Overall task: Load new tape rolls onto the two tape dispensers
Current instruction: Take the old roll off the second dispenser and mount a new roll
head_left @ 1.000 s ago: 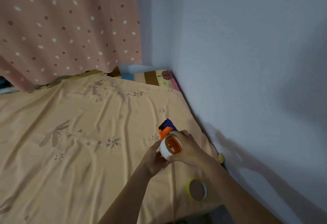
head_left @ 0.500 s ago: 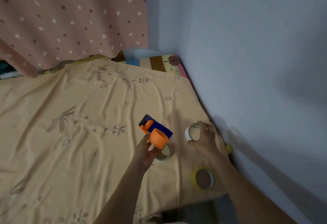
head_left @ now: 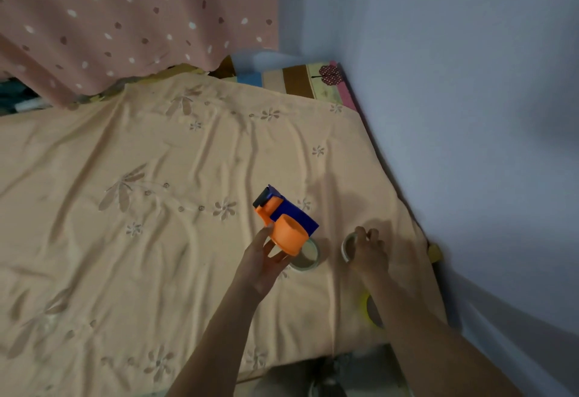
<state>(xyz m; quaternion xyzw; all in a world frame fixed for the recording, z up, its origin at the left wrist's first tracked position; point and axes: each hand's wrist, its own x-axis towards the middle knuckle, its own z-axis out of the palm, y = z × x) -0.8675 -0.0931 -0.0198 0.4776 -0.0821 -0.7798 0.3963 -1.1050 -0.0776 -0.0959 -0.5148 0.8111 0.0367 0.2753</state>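
My left hand point(head_left: 261, 263) holds an orange and blue tape dispenser point(head_left: 286, 222) above the bed, its bare orange drum facing up. Under the dispenser a pale tape roll point(head_left: 308, 258) lies flat on the sheet. To the right my right hand point(head_left: 369, 251) rests on the bed with its fingers curled over a white ring point(head_left: 347, 247), an empty core or thin roll. A yellow-edged tape roll point(head_left: 368, 310) lies nearer me, partly hidden by my right forearm.
The peach flowered bedsheet point(head_left: 156, 208) covers the mattress. A blue-grey wall point(head_left: 470, 114) runs close along the right edge. A pink dotted curtain point(head_left: 125, 20) hangs at the back over a striped cloth point(head_left: 297, 80). The bed's near edge is by my forearms.
My right hand pulled the white ring off the dispenser's drum and carried it right, down onto the sheet. My left hand kept the dispenser, now bare. The view shifted, showing a pale roll under it.
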